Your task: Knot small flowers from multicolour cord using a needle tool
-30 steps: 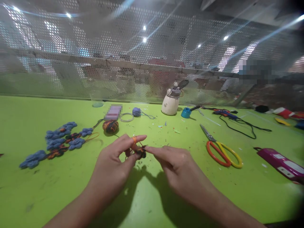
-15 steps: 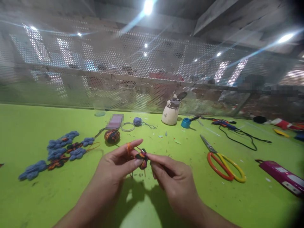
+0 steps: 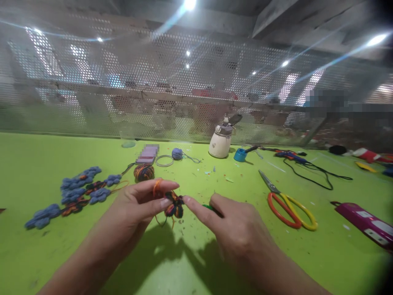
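My left hand (image 3: 135, 200) pinches a small dark crocheted flower (image 3: 174, 206), flecked with orange and purple, between thumb and fingers. Orange yarn (image 3: 157, 187) is looped round its raised index finger, and loose ends hang below the flower. In my right hand (image 3: 235, 223) is a crochet hook (image 3: 209, 207); only a bit of its green handle shows. The right index fingertip touches the flower's right edge. Behind the left hand sits a multicoloured ball of yarn (image 3: 144, 173). Several blue and dark crocheted flowers (image 3: 72, 194) lie at the left.
Orange-and-yellow-handled scissors (image 3: 285, 205) lie to the right, near a purple power strip (image 3: 364, 223). Farther back stand a cream bottle (image 3: 220, 145), a blue pot (image 3: 240, 155), a small blue yarn ball (image 3: 177, 154) and a glue gun (image 3: 291, 156). A perforated screen (image 3: 184, 94) bounds the table.
Both hands have shifted slightly; the flower has moved left and now faces the camera more. My right index finger has stretched out to it, and the hook's green handle has come into sight.
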{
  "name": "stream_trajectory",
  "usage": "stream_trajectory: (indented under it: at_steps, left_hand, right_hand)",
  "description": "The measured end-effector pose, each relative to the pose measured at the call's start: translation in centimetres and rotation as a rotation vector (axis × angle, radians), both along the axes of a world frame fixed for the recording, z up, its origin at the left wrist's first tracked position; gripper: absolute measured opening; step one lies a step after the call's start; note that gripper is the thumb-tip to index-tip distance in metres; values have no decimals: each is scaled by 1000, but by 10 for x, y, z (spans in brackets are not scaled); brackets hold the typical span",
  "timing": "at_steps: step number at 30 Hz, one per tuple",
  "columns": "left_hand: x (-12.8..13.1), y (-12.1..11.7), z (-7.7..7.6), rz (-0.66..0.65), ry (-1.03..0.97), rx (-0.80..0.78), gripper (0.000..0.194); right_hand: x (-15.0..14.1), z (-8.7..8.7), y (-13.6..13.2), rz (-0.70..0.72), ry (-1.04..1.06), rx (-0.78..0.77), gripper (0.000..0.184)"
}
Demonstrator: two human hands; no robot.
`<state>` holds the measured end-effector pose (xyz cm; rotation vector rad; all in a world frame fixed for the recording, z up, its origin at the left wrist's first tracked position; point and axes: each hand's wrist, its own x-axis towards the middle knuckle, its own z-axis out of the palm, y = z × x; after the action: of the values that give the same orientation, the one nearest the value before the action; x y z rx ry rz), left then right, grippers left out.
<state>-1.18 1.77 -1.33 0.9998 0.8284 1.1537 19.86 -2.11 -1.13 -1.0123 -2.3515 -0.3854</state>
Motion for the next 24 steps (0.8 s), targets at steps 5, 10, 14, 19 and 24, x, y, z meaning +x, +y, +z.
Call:
stream_trajectory:
  at_steps: [5,10,14,19,24]
  left_hand:
    - [-2,0,2,-127,31,-20,14]
    - [3,1,2,-227,-14,49,8]
    - [6,2,1,-243,-48,-10,10]
    - [7,-1,4,-203,-9,-55,45]
    - [9,-5,6,-190,-15,-39,57]
  right_hand:
    - [6,13,-1,132,231,-512,55]
    - [7,15,6,232,551,-821,38]
    - [4,8,11,199,743,-998,34]
    - [2,4,12,199,846,-1091,36]
    - [2,3,13,186,867,-1118,35]
